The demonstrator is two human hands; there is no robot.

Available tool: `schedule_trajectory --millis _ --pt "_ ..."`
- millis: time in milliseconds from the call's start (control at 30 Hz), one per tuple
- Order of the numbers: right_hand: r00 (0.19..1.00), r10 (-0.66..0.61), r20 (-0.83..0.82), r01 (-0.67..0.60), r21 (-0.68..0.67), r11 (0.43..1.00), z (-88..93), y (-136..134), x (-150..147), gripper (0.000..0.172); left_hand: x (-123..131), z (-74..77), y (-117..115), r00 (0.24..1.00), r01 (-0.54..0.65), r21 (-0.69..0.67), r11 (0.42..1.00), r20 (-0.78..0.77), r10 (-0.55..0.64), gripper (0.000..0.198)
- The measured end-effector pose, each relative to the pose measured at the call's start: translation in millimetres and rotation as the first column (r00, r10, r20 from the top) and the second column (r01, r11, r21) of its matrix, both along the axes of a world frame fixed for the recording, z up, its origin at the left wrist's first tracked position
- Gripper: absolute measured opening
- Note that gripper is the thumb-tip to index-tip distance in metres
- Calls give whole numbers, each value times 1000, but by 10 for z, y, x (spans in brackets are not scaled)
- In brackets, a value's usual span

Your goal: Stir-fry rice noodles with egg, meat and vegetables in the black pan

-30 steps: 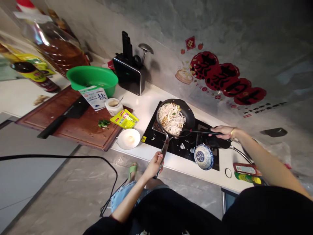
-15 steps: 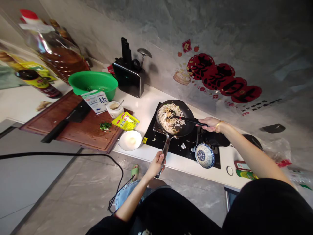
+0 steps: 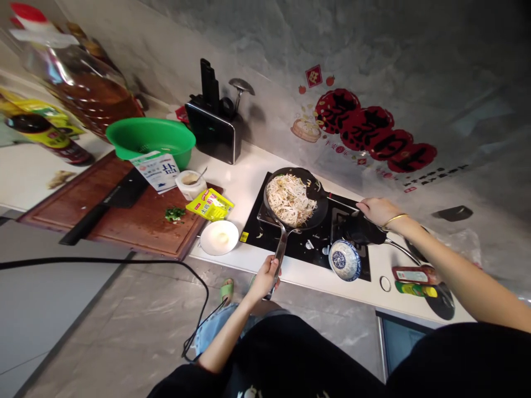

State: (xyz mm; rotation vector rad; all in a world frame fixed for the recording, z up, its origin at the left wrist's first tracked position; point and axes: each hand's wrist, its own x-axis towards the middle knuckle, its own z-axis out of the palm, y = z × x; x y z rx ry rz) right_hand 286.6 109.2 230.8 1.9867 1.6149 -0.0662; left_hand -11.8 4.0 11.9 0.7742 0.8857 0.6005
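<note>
My left hand [image 3: 264, 277] is closed around the metal handle of a black frying pan [image 3: 320, 214], which sits on the left part of the black cooktop [image 3: 265, 243]. Pale strands that look like bean sprouts [image 3: 290, 203] fill much of the pan, with a few darker bits among them. Gripped in my right hand [image 3: 380, 212] is a spatula [image 3: 316, 192]; its dark head lies inside the pan near the far right side, beside the food. A yellow bracelet circles my right wrist.
Left of the cooktop are a white bowl [image 3: 219, 237], a yellow packet [image 3: 211, 204], a seasoning jar [image 3: 191, 185] and a wooden cutting board [image 3: 136, 235] with a cleaver [image 3: 124, 190]. A blue-white bowl [image 3: 345, 260] and a second dark pan [image 3: 363, 229] stand right. A cable [image 3: 166, 261] crosses low.
My right hand and the spatula have drawn back to the right, from the middle of the food to the pan's far right. The strands are now spread more evenly. My left hand keeps its grip.
</note>
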Motion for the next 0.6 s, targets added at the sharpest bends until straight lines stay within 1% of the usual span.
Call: schedule_trajectory --millis 67,100,167,200,233,267,333,367,400,433,500,533,567,600 --pt "999 -51 2 51 -17 999 -26 27 141 43 -1 4 -1 1000 0 -4 1000 3 0 43" --pt "995 -102 -13 101 -41 994 -49 44 218 43 -2 6 -2 1000 -1 -6 1000 7 1 43" --pt "958 -261 -118 247 -118 962 -104 53 380 44 -4 9 -5 1000 -3 -11 1000 11 4 43" --pt "907 -366 -210 334 -175 926 -137 38 459 44 -5 9 -6 1000 -4 -12 1000 11 4 43" --pt "822 -474 -316 413 -244 878 -177 9 529 44 -5 8 -7 1000 -2 -12 1000 10 2 43" --pt "705 -571 -420 474 -318 821 -229 -31 584 44 -5 7 -6 1000 0 -12 1000 7 0 43" --pt "437 -692 -574 533 -455 714 -382 -114 624 42 -6 8 -2 1000 5 -9 1000 0 -5 43" --pt "316 -717 -621 535 -508 675 -484 -142 602 41 -7 10 1 1000 8 -9 1000 -4 -8 43" --pt "213 -720 -661 528 -542 653 -598 -155 555 40 -9 13 4 1000 8 -11 1000 -8 -8 43" --pt "129 -706 -697 522 -557 646 -713 -153 487 38 -11 18 8 1000 6 -12 1000 -12 -6 43" --pt "9 -656 -754 513 -560 650 -904 -118 328 35 -20 26 15 1000 1 -12 1000 -18 -1 45" --pt "-27 -635 -772 512 -556 655 -957 -98 257 34 -25 29 17 1000 -2 -10 1000 -18 2 45" --pt "-47 -621 -783 509 -553 659 -973 -84 202 34 -31 31 19 1000 -6 -7 1000 -16 5 46" --pt "-51 -611 -790 508 -548 665 -953 -79 168 33 -37 30 21 1000 -7 -4 1000 -13 7 46"
